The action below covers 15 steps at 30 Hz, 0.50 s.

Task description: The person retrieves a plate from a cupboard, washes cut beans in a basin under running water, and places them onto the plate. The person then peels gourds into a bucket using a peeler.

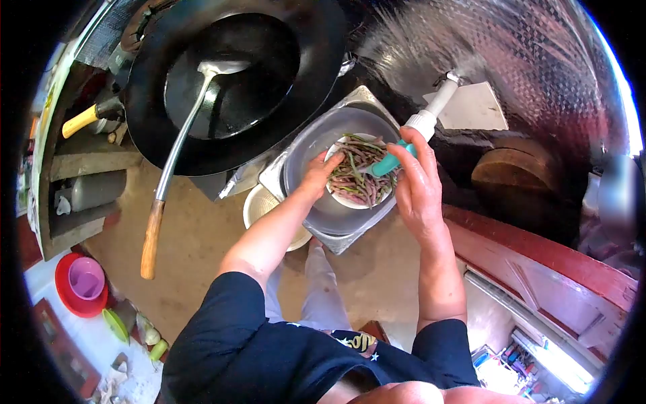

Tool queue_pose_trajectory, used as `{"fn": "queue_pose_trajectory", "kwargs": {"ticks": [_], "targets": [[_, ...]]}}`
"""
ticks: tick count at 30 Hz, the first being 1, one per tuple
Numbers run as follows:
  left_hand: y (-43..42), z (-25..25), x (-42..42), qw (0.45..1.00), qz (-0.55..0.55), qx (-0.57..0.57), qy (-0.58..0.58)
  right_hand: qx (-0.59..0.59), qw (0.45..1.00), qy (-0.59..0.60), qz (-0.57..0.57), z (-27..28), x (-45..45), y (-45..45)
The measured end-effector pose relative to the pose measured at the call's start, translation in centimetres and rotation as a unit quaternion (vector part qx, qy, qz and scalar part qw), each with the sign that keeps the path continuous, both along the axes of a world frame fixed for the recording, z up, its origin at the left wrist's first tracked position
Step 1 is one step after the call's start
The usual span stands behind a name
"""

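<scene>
A white bowl (pixel 344 200) full of cut green and purple string beans (pixel 356 186) sits inside a grey basin (pixel 316 214) in a metal sink (pixel 346 241). At the bowl's left side, my left hand (pixel 319 176) grips the rim, with its thumb over the beans. My right hand (pixel 420 185) is closed around the teal nozzle (pixel 387 165) of a white tap (pixel 441 97), its fingers curving over the nozzle and the white collar. The nozzle points down at the beans, and water seems to run from its tip.
A large black wok (pixel 235 81) with a wooden-handled spatula (pixel 176 168) lies at upper left. Below the sink stands a pale basket (pixel 261 205). A round wooden board (pixel 515 172) leans at right, above a red cabinet (pixel 538 262). Red and pink basins (pixel 82 286) are at lower left.
</scene>
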<state>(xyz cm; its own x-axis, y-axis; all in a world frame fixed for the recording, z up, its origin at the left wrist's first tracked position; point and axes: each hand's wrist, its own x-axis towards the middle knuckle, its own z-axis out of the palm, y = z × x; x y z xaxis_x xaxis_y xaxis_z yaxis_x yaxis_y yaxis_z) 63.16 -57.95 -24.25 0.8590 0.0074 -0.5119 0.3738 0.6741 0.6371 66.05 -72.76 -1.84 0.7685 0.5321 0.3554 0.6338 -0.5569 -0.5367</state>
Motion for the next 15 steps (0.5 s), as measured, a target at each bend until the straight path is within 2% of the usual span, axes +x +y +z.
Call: {"fn": "queue_pose_trajectory", "kwargs": {"ticks": [3, 7, 15], "targets": [[-0.4, 0.3, 0.0, 1.0, -0.013, 0.018, 0.014, 0.001, 1.0, 0.002, 0.005, -0.1, 0.1, -0.1], [-0.8, -1.8, -0.6, 1.0, -0.021, 0.009, 0.001, -0.002, 1.0, -0.002, 0.005, 0.1, 0.1, -0.1], [1.7, 0.0, -2.4, 0.999, -0.041, 0.015, 0.012, -0.008, 1.0, -0.009, 0.006, -0.2, 0.1, -0.3]]}}
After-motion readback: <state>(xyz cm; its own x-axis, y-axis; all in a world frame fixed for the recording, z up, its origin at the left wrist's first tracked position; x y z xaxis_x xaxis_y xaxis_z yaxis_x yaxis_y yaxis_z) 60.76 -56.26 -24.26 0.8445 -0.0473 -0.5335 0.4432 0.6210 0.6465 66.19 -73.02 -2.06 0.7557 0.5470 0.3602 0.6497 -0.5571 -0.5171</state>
